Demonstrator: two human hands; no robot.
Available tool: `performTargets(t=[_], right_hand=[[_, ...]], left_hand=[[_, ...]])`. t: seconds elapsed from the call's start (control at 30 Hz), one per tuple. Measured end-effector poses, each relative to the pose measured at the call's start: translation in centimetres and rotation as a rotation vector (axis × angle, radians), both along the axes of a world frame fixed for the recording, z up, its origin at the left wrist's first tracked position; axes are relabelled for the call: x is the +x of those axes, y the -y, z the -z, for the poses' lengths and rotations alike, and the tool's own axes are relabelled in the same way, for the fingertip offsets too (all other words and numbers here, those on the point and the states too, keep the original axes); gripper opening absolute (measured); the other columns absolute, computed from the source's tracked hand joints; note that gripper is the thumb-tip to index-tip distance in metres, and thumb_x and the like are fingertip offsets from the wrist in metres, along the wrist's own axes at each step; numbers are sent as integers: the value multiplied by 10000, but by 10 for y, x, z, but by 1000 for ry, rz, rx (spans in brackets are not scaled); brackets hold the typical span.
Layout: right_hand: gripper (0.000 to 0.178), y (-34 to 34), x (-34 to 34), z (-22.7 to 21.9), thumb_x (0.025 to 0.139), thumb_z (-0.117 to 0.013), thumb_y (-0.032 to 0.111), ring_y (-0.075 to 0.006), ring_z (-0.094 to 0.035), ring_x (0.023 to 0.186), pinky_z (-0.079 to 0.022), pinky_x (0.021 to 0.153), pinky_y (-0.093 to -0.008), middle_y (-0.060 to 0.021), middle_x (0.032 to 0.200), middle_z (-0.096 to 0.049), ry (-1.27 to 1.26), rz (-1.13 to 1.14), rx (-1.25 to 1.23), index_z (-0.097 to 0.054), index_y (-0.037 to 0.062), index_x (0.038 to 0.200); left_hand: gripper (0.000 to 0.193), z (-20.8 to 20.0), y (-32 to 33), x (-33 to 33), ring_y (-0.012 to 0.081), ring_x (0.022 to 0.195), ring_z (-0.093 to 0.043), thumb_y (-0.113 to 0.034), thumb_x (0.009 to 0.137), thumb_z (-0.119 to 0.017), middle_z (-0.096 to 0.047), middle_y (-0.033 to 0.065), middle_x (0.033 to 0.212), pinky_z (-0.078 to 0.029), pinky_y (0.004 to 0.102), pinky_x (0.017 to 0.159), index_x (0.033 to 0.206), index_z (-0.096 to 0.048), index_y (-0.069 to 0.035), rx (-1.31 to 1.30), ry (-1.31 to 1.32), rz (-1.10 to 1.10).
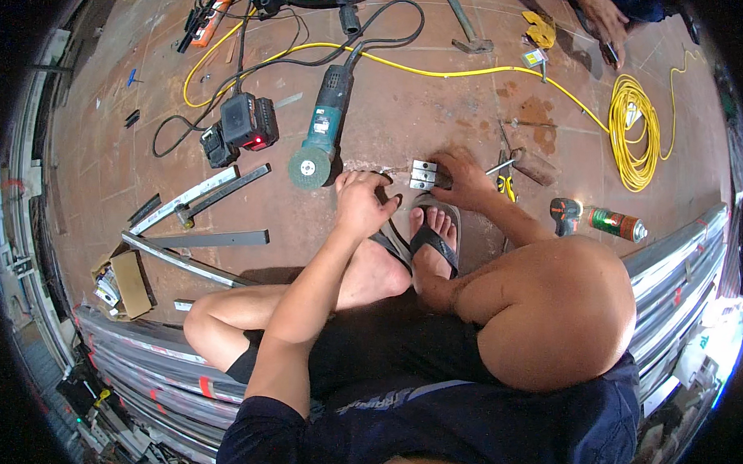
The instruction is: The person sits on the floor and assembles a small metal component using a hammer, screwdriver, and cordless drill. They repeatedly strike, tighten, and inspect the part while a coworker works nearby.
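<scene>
Small silvery metal pieces with dark holes (423,175) sit close together on the floor in front of my sandalled foot. Curled against their right side is my right hand (465,180), its fingers and thumb at their edge and slightly blurred. My left hand (361,202) hovers low over the floor to their left. Its fingers are bent, the thumb stands apart, and nothing shows between them. Just beyond it lies a teal angle grinder (323,120) with a pale green disc (309,168).
Cordless battery tool parts (248,120), metal bars (216,238) and an open carton (130,282) lie left. To the right are a hammer (533,166), drill (564,216), spray can (616,224) and coiled yellow cable (634,135). Another person's hand (604,27) reaches in far right.
</scene>
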State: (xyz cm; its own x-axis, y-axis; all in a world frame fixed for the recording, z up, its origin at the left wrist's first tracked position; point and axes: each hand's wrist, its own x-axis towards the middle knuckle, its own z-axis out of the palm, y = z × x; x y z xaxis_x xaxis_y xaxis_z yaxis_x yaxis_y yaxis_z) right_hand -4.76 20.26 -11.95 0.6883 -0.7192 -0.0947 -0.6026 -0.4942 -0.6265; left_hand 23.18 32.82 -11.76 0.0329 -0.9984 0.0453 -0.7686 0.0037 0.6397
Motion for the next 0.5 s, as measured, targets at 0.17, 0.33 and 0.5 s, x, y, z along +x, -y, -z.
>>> performTargets(t=[0.17,0.33,0.5], right_hand=[[765,1,24,-1,714,-980,441,-402,-676,1337,-543,1107,-529,-167,1377,-727,-245,-8,-158,-749,124,1371],[768,3,47,-3,685,-976,505,-410,-751,1200,-543,1095,-519,-185,1206,-787,-275,34,-92,-790,109,1316],[692,35,27,11,858,-890,553,-353,-789,1150,-575,1055,-487,-169,1214,-837,-229,206,492,-785,51,1322]], left_hand=[[385,2,8,2,349,1186,-735,-331,798,-970,-829,109,1127,-429,536,1185,1093,-857,-110,-6,12,11],[392,0,8,2,356,1208,-732,-331,798,-964,-836,128,1147,-415,541,1215,1092,-861,-93,32,-8,4],[393,1,8,2,355,1200,-731,-329,787,-964,-834,129,1129,-415,537,1211,1085,-861,-95,37,-40,-2]])
